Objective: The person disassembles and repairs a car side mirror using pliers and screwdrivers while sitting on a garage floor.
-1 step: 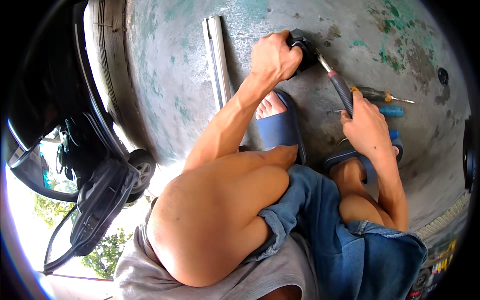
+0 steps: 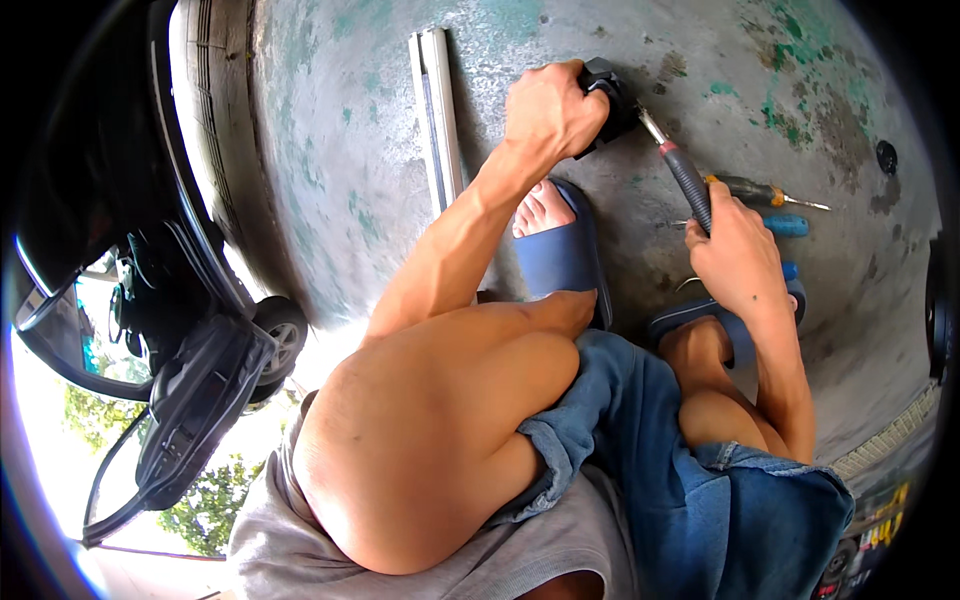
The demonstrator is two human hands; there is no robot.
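Observation:
My left hand [image 2: 556,112] is closed around a black plastic part [image 2: 616,106], holding it just above or against the concrete floor. Its full shape is hidden behind my fingers. In my right hand [image 2: 737,252] is a slim tool [image 2: 687,180] with a dark ribbed handle, a red collar and a metal shaft. The shaft slants up and to the left, and its tip meets the right side of the black part. Beside my right hand, a screwdriver [image 2: 752,190] with a dark and yellow handle lies on the floor, near a blue-handled tool [image 2: 785,225].
A long pale metal rail [image 2: 436,120] lies left of my left forearm. My sandalled feet, in blue slides [image 2: 562,258], stand below the work. A round black piece [image 2: 886,157] is at far right. A black vehicle [image 2: 110,200] with its door open stands at the left.

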